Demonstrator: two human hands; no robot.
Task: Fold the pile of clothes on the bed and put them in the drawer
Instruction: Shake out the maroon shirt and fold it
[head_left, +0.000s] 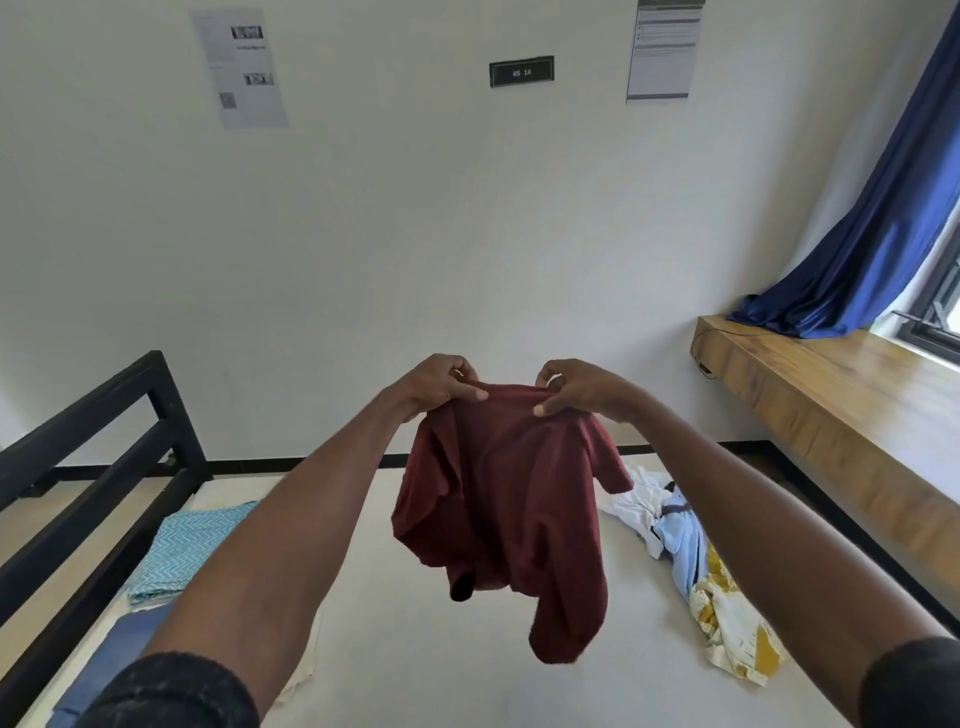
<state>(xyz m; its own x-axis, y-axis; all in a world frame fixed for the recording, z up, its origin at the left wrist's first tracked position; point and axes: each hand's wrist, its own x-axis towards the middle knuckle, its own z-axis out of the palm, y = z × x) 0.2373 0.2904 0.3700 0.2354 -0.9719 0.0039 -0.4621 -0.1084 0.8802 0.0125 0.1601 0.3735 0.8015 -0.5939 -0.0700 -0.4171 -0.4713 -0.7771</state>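
A person stands at the foot of a bed with a bare white mattress (467, 649) and a black metal frame (104, 415) running along its left side. Both arms are stretched forward over the mattress. The left hand (441, 382) and the right hand (571, 387) each pinch the upper edge of a dark red short-sleeved shirt (509, 509) between thumb and curled fingers, the two hands close together; the shirt hangs crumpled in the air, clear of the mattress. To the left on the mattress lies a folded turquoise cloth with a white zigzag pattern (182, 545), and nearer the viewer beside it a folded dark blue garment (114, 654). To the right lies an unfolded heap of clothes in white, pale blue and yellow-patterned fabric (691, 561). Behind the bed rises a white wall (415, 234) bearing two printed paper sheets (241, 70) and a small black label plate (521, 71). Along the right wall runs a long wooden bench (831, 405), over the far end of which drapes a glossy blue curtain (872, 223) beside a window (935, 312).
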